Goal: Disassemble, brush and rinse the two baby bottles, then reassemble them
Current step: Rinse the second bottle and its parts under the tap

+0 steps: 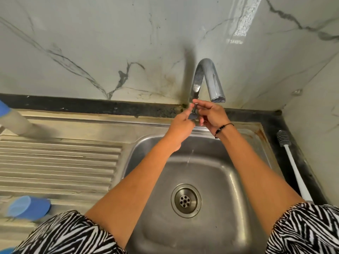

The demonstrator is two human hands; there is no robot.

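1. Both arms reach forward over the sink (238, 180), forearms converging toward the base of the tap (205, 77) at the back rim.
2. The left hand (181, 123) is curled, its fingers pinching the small metal tap handle (193, 114) that sticks out from the tap's base.
3. The right hand (211, 114) meets it from the other side, index finger and thumb extended onto the same handle, the other fingers loosely bent; a dark beaded bracelet (222, 128) circles its wrist. Whether this hand truly grips the handle or only touches it, I cannot tell.
4. A thin trickle of water (189, 158) falls into the basin, well above the drain (186, 200).
5. One baby bottle (16, 120) lies at the far left on the draining board (73, 158), blurred; its long axis runs diagonally, the blue end toward the upper-left edge of view, the pale body pointing down-right.
6. A blue cap (29, 208) lies on its side near the board's front left, its open mouth facing left, its long axis roughly left to right.
7. The bottle brush (291, 162) lies on the dark counter just right of the sink, grey bristle head toward the wall, white handle running toward the person.
8. Zebra-striped sleeves (73, 233) cover both upper arms.
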